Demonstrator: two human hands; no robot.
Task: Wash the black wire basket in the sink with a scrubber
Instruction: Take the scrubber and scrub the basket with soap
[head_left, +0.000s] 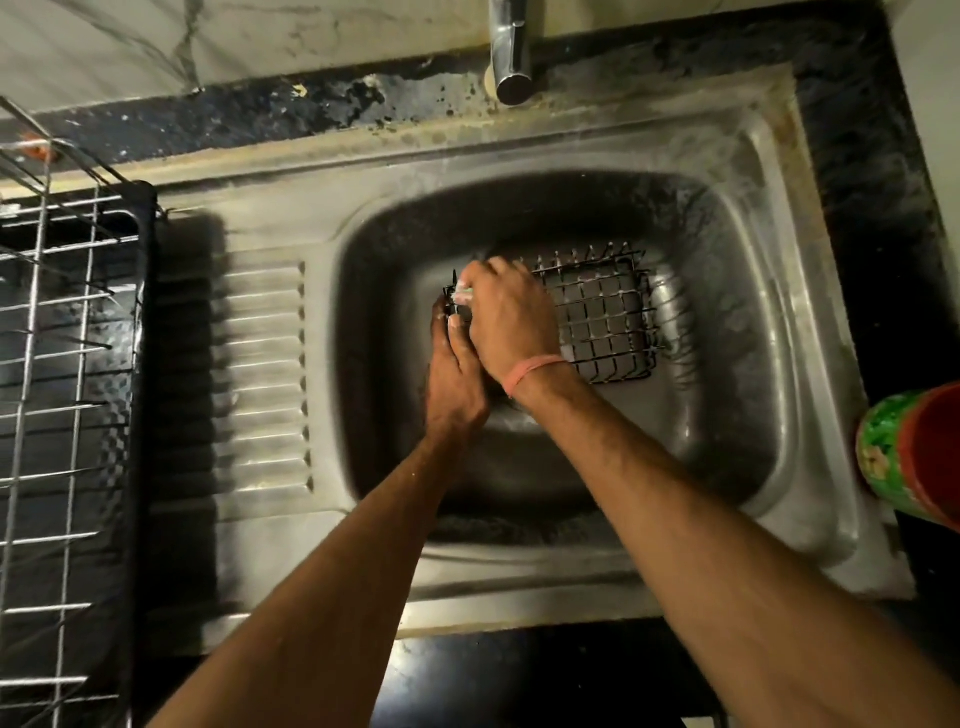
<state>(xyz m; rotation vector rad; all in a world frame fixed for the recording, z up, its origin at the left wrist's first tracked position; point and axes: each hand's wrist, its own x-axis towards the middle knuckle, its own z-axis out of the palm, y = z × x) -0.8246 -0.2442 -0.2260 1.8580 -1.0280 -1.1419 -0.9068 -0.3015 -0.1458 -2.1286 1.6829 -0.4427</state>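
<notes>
Both hands meet over the left end of the black wire basket (597, 317), which lies inside the bowl of the stainless steel sink (753, 291), toward its far side. Reaching in from the near edge of the sink, the left hand (457, 379) grips the basket's left end, with its thumb over the wire. Crossing above it, the right hand (511, 317), with a pink band (530, 371) round its wrist, has its fingers curled round a pale, sudsy scrubber (462, 296) and presses it onto the basket's left rim; only a small whitish-green bit of the scrubber shows past the fingers. White suds cling to the basket's grid.

Left of the sink bowl runs the ribbed steel draining board (260, 374), and left of that stands a chrome wire dish rack (57, 364) on a black tray. At the right edge of the sink, on the dark stone table (878, 208), sits a green and red round container (914, 457), partly cut off by the picture's edge. Beyond the sink, a chrome tap spout (511, 52) hangs over the far rim, in front of a pale marbled wall (208, 41).
</notes>
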